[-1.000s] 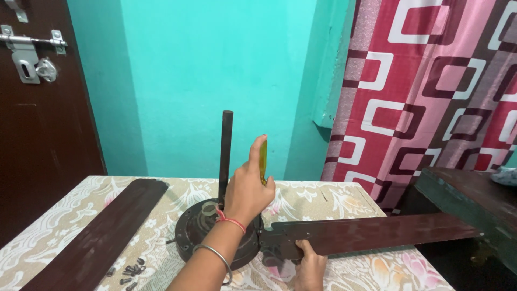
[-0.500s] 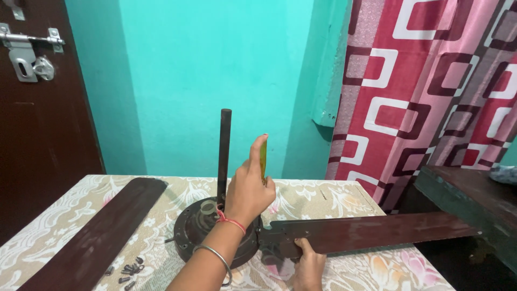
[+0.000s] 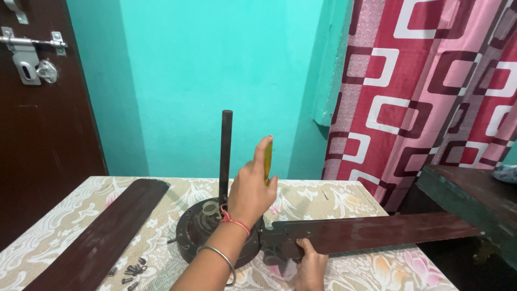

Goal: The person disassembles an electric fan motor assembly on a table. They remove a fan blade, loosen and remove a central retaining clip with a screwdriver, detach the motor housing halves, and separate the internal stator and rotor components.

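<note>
Barely anything has shifted since the earlier frames, the screwdriver hand has just drifted a touch to the right and the camera wobbled a bit. From the head view, the left hand (image 3: 250,191) is wrapped tight around the yellow handle of a screwdriver (image 3: 267,159), held upright with the shaft going down to where the fan blade (image 3: 371,233) meets the round motor housing (image 3: 194,229); the tip itself is hidden behind the hand. The right hand (image 3: 311,265) grips the near edge of that blade's bracket end, pinching it steady on the floral tablecloth (image 3: 344,202). Downrod (image 3: 225,153) stands straight up from the motor. Another loose blade (image 3: 102,237) lies off to the left, with a little pile of screws (image 3: 129,269) beside it. Looks like the person is mid-way through working a blade screw at the hub, though whether it's going in or out can't be told. Next bit probably needs steady downward pressure and keeping the blade from swinging.
</note>
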